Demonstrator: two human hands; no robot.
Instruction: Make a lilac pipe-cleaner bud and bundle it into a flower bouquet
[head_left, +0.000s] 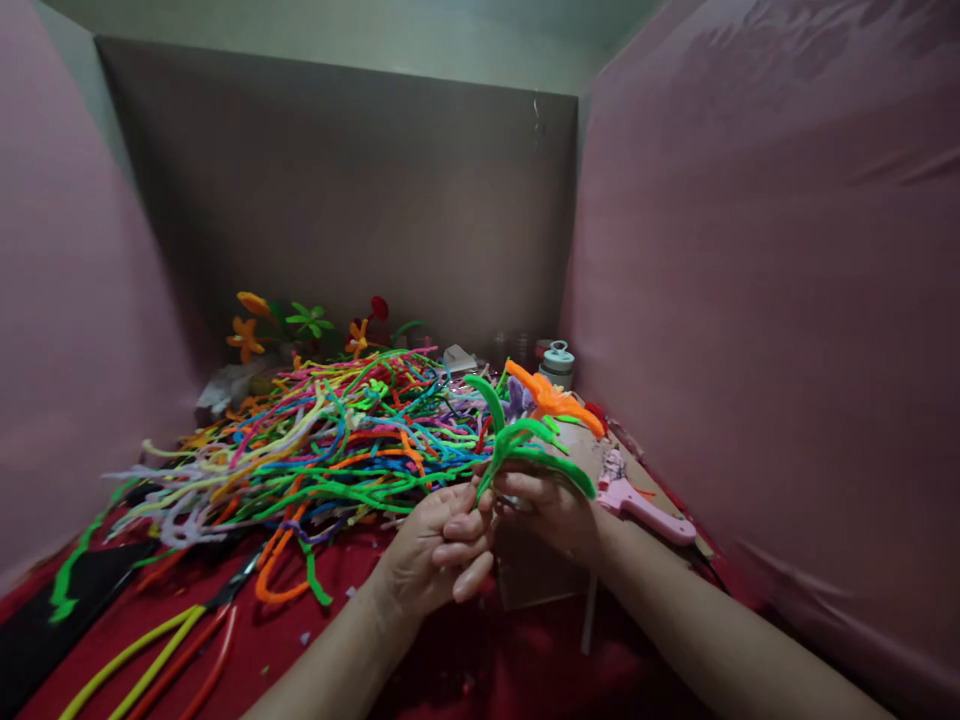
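Green pipe-cleaner leaves point(529, 445) rise in a small bunch of several curved blades, pinched together at their base. My left hand point(444, 540) is closed on that base from the left, its fingers curled. From the right, my right hand point(551, 515) is also closed on the leaves, its fingertips close to those of the left. Just behind the leaves is an orange pipe-cleaner flower point(556, 396), with a purple one point(517, 400) beside it. To the left and behind my hands spreads a large pile of multicoloured pipe cleaners point(322, 450).
A pink glue gun point(649, 512) lies right of my right hand on cardboard point(536, 580). Scissors point(221, 600) with yellow and red handles lie front left on the red cloth point(300, 640). Finished-looking flowers point(246, 340) and a lidded bottle point(556, 362) stand behind. Pink walls flank both sides.
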